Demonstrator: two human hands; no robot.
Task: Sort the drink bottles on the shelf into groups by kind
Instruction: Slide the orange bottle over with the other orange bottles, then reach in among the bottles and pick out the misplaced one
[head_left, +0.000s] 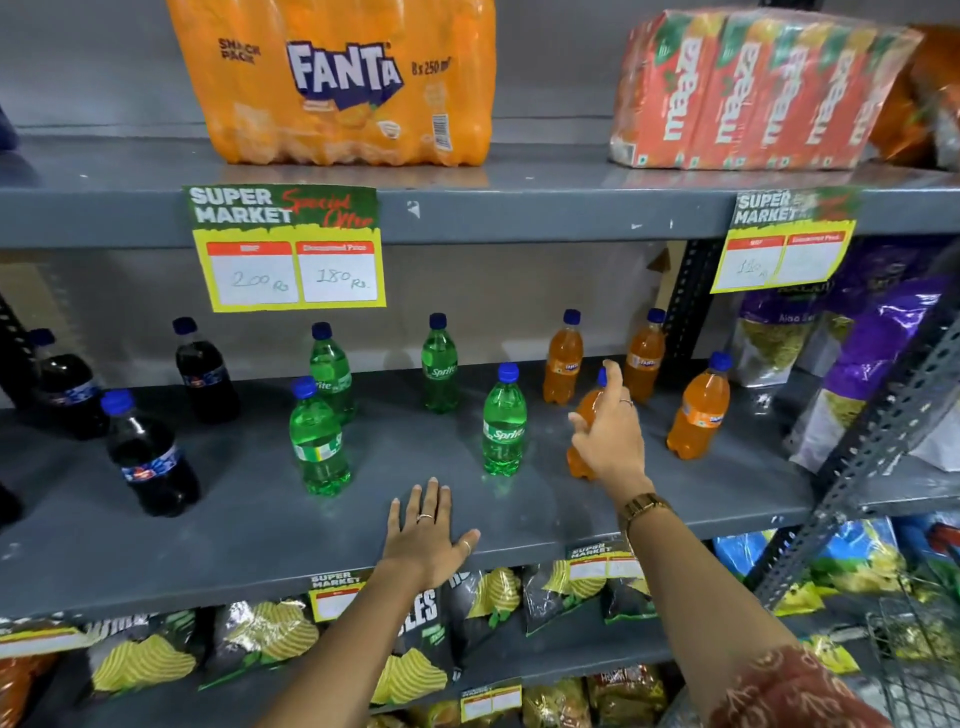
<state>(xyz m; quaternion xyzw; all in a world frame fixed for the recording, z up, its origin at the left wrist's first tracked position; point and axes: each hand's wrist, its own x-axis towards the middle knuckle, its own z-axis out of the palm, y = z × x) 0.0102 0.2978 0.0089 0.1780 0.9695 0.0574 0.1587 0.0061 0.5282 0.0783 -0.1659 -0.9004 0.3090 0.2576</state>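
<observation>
Gripping an orange Fanta bottle (584, 431) round its middle, the right hand (608, 439) has its fingers wrapped about the body, with the forefinger reaching up toward the blue cap. That bottle stands upright on the grey middle shelf (519, 525), toward the front, just to the right of a green Sprite bottle (504, 423).

From the head camera, the left hand (426, 535) lies flat on the bare shelf board near its front edge, palm down, fingers spread wide and holding nothing.

Three more orange bottles stand to the right: two at the back (563, 358) (645, 353) and one nearer the front (698, 410), apart from one another. The green bottles take the centre of the shelf: one at the back (439, 366), another back-left (331, 364), and one in front of that (317, 441), close beside it. On the left stand dark cola bottles, one toward the front (148, 457), one farther back (202, 371), and one at the far left (65, 384).

Above, a wrapped Fanta multipack (343, 83) and a bundle of Maaza cartons (753, 93) sit on the upper shelf, with a price card (288, 249) hanging from its edge. Crisp bags (260, 639) fill the shelf below.
</observation>
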